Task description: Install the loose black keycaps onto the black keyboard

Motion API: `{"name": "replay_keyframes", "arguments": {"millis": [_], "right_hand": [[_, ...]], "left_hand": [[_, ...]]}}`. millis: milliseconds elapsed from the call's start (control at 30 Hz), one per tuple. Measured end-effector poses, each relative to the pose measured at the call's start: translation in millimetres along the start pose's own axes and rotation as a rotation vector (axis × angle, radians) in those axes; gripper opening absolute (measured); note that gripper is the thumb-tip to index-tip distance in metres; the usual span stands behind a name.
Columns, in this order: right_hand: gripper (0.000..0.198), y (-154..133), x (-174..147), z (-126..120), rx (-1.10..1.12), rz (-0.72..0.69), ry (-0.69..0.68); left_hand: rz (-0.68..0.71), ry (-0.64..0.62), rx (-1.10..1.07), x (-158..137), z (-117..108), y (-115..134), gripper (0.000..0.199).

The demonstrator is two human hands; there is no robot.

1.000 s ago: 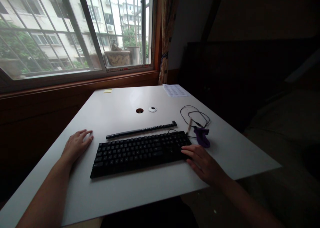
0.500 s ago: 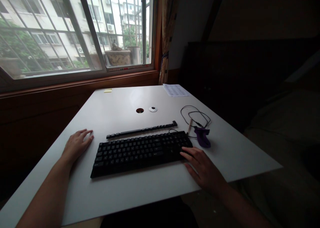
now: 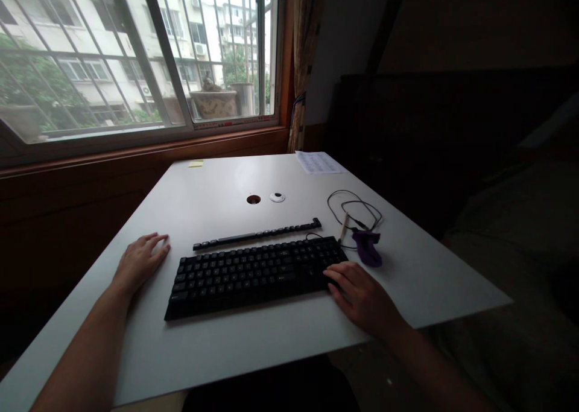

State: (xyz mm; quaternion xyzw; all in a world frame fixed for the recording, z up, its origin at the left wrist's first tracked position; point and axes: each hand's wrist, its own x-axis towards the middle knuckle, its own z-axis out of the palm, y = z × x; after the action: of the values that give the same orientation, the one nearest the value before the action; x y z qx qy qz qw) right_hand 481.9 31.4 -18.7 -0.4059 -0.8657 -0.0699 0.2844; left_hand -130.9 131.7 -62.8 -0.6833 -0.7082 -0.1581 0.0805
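A black keyboard lies at a slight slant on the white table. My right hand is at its right end, fingers bent and drawn towards the thumb over the keys there. Whatever sits between those fingertips is too dark and small to make out. Just behind the keyboard runs a row of loose black keycaps, including a long bar. My left hand rests on the table left of the keyboard, fingers stretched out and holding nothing.
Right of the keyboard lie a purple object, a thin light stick and a looped black cable. Further back are a round hole, a white ring-shaped cover, a printed sheet and a yellow note.
My right hand has shifted slightly left, its fingers curling in and the thumb coming closer to them. My left hand stays put.
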Motion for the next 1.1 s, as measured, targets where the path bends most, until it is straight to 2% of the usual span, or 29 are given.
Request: {"name": "replay_keyframes", "arguments": {"millis": [300,1100], "right_hand": [[0.030,2.9,0.8,-4.8,0.089,0.003,0.025],[0.036,10.8,3.2,-14.8,0.151,0.008,-0.019]], "left_hand": [[-0.014,-0.001,-0.011,-0.6,-1.1,1.8,0.062],[-0.019,0.007,-0.020,-1.4,-3.3,5.8,0.060]]}}
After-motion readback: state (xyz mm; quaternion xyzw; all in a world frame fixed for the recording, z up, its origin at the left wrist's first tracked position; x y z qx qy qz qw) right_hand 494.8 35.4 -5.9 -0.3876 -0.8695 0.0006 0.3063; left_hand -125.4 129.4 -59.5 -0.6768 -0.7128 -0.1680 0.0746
